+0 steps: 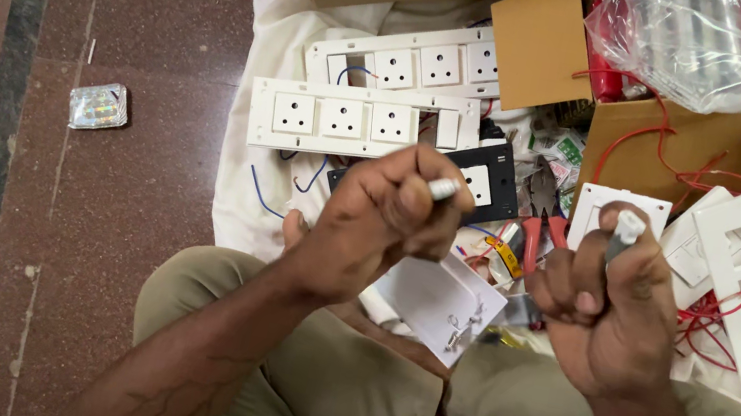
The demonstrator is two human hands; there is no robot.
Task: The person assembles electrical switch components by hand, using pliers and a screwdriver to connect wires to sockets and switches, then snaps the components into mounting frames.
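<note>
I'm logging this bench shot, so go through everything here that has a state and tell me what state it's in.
Left hand: fist closed around a small white piece.
Right hand: fist closed around a white-tipped tool.
Cardboard box: open, flaps up.
Clear plastic bag: crumpled, lying on the box.
Front socket strip: flat, face up.
Red-handled pliers: lying unheld.
Red wires: loose, tangled.

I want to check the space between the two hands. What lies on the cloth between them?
In the head view, between the left hand and the right hand lie red-handled pliers, a white plate and small bits too jumbled to name.
</note>
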